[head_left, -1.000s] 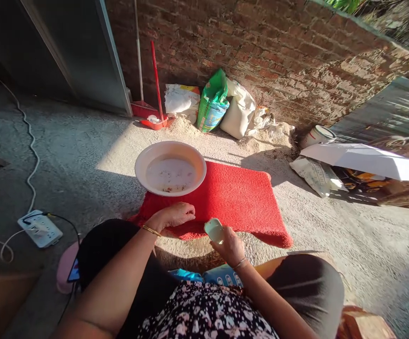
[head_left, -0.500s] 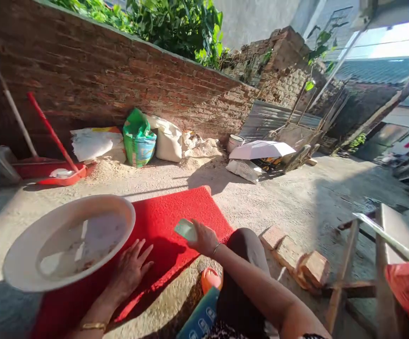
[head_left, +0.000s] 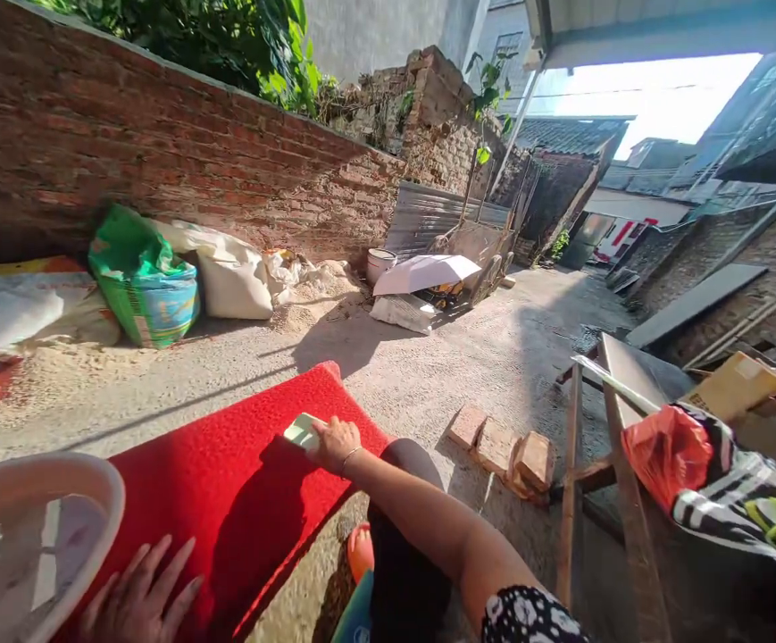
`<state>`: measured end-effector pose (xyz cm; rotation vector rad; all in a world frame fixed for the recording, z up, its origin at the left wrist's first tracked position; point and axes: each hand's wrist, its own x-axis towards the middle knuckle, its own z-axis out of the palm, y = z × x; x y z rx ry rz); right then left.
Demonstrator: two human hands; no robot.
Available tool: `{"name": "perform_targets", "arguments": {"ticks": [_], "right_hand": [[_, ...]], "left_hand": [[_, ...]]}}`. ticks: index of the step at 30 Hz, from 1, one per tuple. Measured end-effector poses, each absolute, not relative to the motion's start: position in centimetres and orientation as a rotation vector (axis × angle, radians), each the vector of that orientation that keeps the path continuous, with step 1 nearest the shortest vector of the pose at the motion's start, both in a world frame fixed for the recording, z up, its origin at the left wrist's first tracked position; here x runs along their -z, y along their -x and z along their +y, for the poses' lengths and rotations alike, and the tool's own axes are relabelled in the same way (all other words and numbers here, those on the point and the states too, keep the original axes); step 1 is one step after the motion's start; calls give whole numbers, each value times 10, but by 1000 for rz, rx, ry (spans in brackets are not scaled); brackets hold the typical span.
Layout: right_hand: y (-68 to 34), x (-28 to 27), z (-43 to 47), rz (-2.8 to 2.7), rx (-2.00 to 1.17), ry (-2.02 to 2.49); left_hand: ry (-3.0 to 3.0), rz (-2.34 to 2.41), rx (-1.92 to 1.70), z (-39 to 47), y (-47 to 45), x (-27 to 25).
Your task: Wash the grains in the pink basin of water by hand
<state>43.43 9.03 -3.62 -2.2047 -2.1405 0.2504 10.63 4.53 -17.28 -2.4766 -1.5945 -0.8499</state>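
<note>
A red mat (head_left: 227, 446) with a fuzzy surface lies across the ground before me. My right hand (head_left: 337, 445) grips a small pale green oblong thing (head_left: 304, 430) over the mat's far right part; its exact kind is unclear. My left hand (head_left: 143, 594) rests on the near left part of the mat, fingers spread, holding nothing. Just left of that hand stands a large pale basin (head_left: 112, 500) of cloudy water, cut off by the frame edge.
Several bricks (head_left: 495, 442) lie to the right of my knee. Beyond them is a wooden frame (head_left: 571, 482) with a red plastic bag (head_left: 669, 451). A green sack (head_left: 150, 295) and a white sack (head_left: 233, 277) lean by the brick wall (head_left: 179, 161). A pale umbrella (head_left: 428, 271) stands farther back.
My view has swung to the right, so the basin and sacks sit farther left. My right hand still grips the pale green thing, and my left hand stays spread on the mat.
</note>
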Motion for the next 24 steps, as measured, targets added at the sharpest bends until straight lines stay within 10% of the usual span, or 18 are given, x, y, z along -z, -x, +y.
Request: {"name": "perform_targets", "arguments": {"ticks": [11,24], "right_hand": [[-323,52,91,-2581,-349,1586],[-457,23,172,-2055,-316,2320]], "left_hand": [[2464,-1613,502,16,-118,129],[2468,-1794,553,4,-131,111]]}}
